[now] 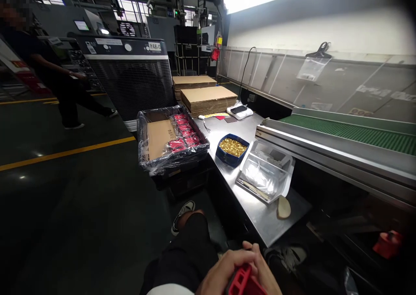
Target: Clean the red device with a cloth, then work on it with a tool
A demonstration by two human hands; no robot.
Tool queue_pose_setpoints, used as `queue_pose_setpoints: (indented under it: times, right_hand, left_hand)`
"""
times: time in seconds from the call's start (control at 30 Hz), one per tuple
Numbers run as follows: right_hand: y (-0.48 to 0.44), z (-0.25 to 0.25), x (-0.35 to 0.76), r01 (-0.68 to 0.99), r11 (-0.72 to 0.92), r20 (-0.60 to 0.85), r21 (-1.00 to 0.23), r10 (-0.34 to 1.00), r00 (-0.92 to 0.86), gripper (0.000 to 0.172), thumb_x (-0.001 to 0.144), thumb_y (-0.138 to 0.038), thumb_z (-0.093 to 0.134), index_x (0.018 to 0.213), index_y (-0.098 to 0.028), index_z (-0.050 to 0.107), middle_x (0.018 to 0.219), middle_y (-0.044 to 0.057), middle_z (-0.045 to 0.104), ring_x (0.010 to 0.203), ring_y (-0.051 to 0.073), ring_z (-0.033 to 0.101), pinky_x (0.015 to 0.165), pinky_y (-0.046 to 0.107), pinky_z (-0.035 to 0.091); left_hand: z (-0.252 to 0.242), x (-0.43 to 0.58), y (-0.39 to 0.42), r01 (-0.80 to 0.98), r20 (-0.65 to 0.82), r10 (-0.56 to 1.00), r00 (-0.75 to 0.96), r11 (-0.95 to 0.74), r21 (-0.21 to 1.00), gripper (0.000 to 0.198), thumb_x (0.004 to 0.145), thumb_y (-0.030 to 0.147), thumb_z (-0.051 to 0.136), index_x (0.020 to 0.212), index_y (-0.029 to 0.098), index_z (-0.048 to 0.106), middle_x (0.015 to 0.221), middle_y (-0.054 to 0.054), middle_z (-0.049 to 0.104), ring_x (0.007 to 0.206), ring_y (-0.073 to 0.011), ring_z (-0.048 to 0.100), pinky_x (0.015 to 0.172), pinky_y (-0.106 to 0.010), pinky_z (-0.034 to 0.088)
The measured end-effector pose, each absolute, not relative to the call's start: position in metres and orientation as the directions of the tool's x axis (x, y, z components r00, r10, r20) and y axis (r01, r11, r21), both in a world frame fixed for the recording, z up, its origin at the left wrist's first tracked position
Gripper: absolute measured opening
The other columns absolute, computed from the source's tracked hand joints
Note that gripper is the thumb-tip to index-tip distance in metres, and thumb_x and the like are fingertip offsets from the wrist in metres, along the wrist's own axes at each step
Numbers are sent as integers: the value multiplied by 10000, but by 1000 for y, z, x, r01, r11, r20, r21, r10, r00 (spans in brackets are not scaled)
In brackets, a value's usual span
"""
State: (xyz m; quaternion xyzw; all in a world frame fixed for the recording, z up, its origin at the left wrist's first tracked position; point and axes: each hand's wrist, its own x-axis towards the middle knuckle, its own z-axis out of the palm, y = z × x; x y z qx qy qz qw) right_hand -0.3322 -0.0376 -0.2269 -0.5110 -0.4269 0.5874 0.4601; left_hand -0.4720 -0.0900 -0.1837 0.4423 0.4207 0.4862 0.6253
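Red plastic part [243, 283] sat low over lap, at frame's bottom edge, gripped between both hands: left hand [218, 274] wrapped beneath, right hand [263, 267] closed over top, likely steadying it. Steel bench [260, 219] ahead carried blue bowl of gold pieces [232, 148], clear tray [264, 171], near reach. Lined crate of red packs [172, 139] stood beside bench.

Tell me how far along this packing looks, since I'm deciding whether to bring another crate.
Done: red packs fill one side of the plastic-lined crate. In hand: both hands, left hand and right hand, hold a red plastic piece at the lap. Left: the crate's other side shows only a cardboard sheet, and the blue tub is full of gold-coloured pieces.
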Motion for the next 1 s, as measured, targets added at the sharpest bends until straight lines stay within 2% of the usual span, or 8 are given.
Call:
queue_pose_setpoints:
  times: [0.1,0.23,0.37,0.47,0.53,0.7,0.83,1.0]
  right_hand:
    - [-12,-232,-314,-49,-365,-368,-930,926,79,670,809,-677,660,1220,-152,587,764,43,724,668,207,712,580,308,595]
    - [27,-259,-285,320,-197,-98,-927,949,301,738,746,-721,677,1234,-176,583,956,87,732,834,253,708,699,368,579]
    - [44,-284,-264,550,-125,22,-825,967,253,638,663,-753,697,964,-191,699,969,112,674,851,310,639,781,471,507]
    - [43,-289,-256,629,-96,77,-771,967,241,635,758,-752,588,1020,-179,670,1054,126,618,849,290,609,817,483,488]
    - [40,-287,-254,657,-99,84,-747,967,242,612,804,-727,552,1081,-191,652,1082,124,609,860,286,602,821,479,478]
    - [38,-273,-257,635,-106,0,-765,986,165,551,742,-732,635,903,-209,705,920,91,665,809,286,633,790,463,495]
    - [22,-224,-278,524,-86,-34,-848,993,109,528,807,-686,633,1061,-226,683,999,67,716,870,237,686,805,376,561]
    - [-22,-146,-322,384,205,130,-900,968,-213,246,892,-482,655,1056,-303,700,1000,-1,689,769,121,641,704,235,519]
  left_hand:
    - [-179,-476,-92,-440,-238,959,155,283,852,877,710,779,733,1371,234,549,1243,-157,655,1048,-277,666,921,-374,510]
    - [-184,-482,-89,-576,-343,933,112,342,742,844,777,794,642,1375,207,546,1321,-175,624,1042,-255,662,901,-368,493]
    - [-183,-489,-80,-731,-381,916,124,344,589,808,838,804,535,1353,183,566,1350,-189,615,1076,-311,675,942,-459,509]
    - [-175,-494,-72,-844,-375,909,181,339,416,820,860,822,461,1340,166,569,1261,-171,668,1039,-323,699,896,-456,537]
    - [-168,-497,-67,-874,-367,909,199,333,353,820,872,819,448,1341,158,568,1194,-148,699,1025,-317,707,875,-423,543]
    - [-160,-501,-59,-883,-350,907,235,349,313,764,888,765,514,1298,126,598,1094,-129,732,939,-296,730,831,-384,550]
    - [-164,-498,-61,-860,-389,893,225,370,351,789,886,784,490,1292,118,605,1099,-144,724,927,-276,727,846,-384,546]
    - [-166,-494,-64,-811,-447,881,154,371,453,816,855,798,529,1317,127,581,1093,-163,721,913,-242,705,853,-361,525]
